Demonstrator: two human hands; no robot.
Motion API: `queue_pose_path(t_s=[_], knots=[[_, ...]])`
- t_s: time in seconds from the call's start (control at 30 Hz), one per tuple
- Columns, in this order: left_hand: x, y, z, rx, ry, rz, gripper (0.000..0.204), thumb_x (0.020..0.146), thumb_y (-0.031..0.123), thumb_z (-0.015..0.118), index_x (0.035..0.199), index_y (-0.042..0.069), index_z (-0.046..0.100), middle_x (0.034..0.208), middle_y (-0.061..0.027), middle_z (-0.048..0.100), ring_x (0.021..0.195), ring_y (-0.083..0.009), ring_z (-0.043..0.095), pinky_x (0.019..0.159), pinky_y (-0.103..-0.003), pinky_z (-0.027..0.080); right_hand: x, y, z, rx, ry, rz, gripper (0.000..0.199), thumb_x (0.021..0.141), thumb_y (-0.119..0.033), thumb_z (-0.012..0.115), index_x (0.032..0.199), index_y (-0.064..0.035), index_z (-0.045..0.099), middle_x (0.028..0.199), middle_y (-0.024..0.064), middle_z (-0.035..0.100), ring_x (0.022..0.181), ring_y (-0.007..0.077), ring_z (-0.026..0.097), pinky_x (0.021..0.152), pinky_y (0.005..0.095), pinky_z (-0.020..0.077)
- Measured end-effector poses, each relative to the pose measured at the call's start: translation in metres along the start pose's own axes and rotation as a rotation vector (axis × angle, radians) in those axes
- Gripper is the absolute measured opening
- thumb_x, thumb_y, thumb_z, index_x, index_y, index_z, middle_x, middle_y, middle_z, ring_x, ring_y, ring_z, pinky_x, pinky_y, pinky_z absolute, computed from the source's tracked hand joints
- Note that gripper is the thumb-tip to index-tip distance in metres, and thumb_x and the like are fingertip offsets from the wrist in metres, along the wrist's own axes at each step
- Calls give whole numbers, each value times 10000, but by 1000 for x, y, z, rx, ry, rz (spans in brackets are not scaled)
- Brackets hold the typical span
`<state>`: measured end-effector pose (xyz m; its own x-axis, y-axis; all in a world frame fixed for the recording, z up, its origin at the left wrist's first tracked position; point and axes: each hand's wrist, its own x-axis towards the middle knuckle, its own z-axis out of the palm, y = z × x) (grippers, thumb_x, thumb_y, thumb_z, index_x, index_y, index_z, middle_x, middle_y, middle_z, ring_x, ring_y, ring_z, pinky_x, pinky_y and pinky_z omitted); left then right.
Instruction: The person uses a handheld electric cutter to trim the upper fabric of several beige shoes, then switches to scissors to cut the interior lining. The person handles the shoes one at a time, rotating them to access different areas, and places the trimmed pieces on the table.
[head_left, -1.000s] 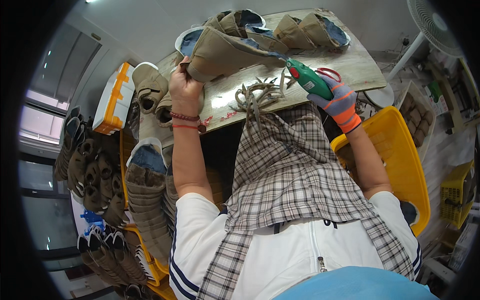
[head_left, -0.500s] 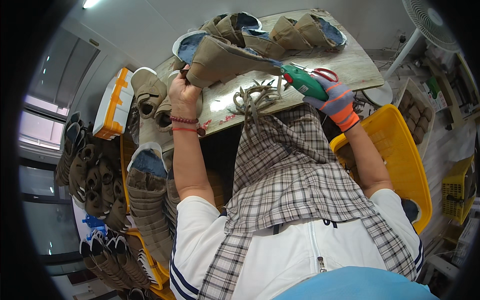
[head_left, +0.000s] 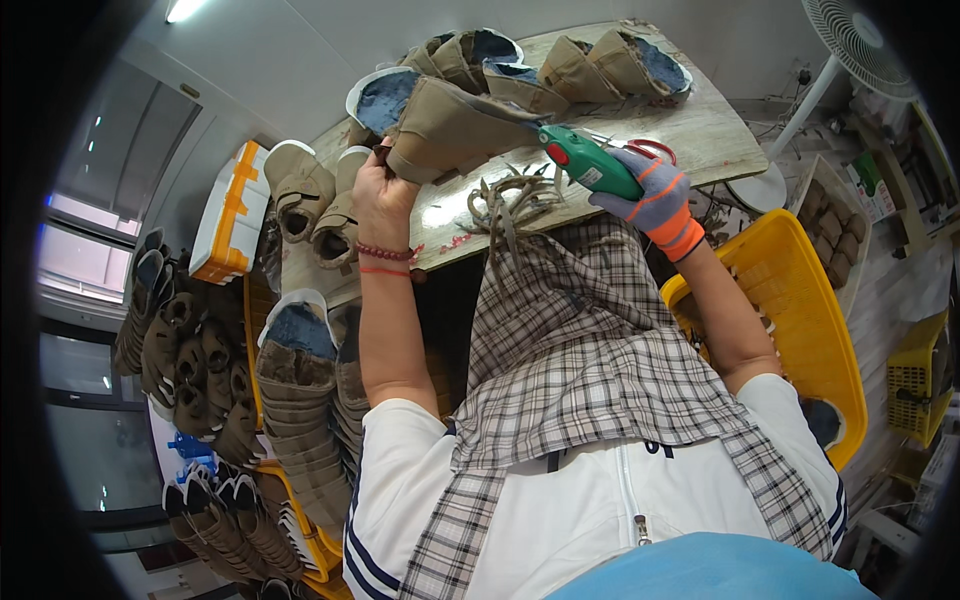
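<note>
My left hand (head_left: 383,198) is closed on one end of a tan, unfinished shoe upper (head_left: 455,128), lifted above the near part of the worktable. In my right hand (head_left: 655,198), which wears a grey and orange glove, is a green handheld power cutter (head_left: 592,166) with a red patch. Its tip meets the upper's right end; the exact contact there is too small to make out. Below the upper, a tangle of tan trimmed strips (head_left: 512,203) hangs over the table edge onto my checked apron. Red-handled scissors (head_left: 652,150) lie behind the cutter.
More fur-lined shoe uppers (head_left: 640,66) stand along the back of the worktable (head_left: 722,135). Stacked uppers (head_left: 296,400) rise at my left, beside a white and orange box (head_left: 226,215). On my right are a yellow basket (head_left: 800,300) and a standing fan (head_left: 845,40).
The cutter and my right hand have shifted left along the upper's edge. My left hand and the upper have moved slightly right.
</note>
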<state>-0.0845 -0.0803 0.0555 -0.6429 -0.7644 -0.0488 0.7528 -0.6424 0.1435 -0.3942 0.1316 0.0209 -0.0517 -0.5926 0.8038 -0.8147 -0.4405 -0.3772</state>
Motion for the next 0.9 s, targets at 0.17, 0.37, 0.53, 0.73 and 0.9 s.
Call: queue_pose_path(t_s=[0.17,0.37,0.53,0.73,0.9], knots=[[-17,-45,34,236,69,296,300,957,88,417,1202,-68,488,1255,-200,539,1173,-331,517,1035,-473,404,9,-12,3,93,-78,81,533,593,-258,855,1043,-47,661,866,125,682,700,258,652,654,326,517],[-32,-65,39,309,-192,345,295,963,113,461,1215,-36,499,1285,-162,525,1195,-285,500,1038,-477,391,21,-28,8,141,-19,144,483,669,-352,822,1021,-57,673,749,86,680,604,183,649,566,282,515],[-33,-80,42,593,-193,556,305,950,108,503,1225,-23,506,1287,-144,527,1212,-263,484,1042,-461,380,16,-23,23,292,29,283,507,697,-377,811,1042,-36,662,786,74,695,647,143,659,602,259,526],[-26,-90,31,824,-294,539,354,935,74,528,1279,-1,491,1296,-106,530,1207,-222,490,1042,-399,368,21,-23,29,557,1,469,507,725,-371,798,1063,-25,648,804,63,694,670,84,636,601,229,509],[11,-78,22,1270,-310,618,337,927,70,553,1249,-25,526,1270,-70,555,1137,-149,520,974,-269,392,17,-5,20,514,82,557,452,751,-331,789,1048,-22,644,759,25,666,643,52,594,568,211,479]])
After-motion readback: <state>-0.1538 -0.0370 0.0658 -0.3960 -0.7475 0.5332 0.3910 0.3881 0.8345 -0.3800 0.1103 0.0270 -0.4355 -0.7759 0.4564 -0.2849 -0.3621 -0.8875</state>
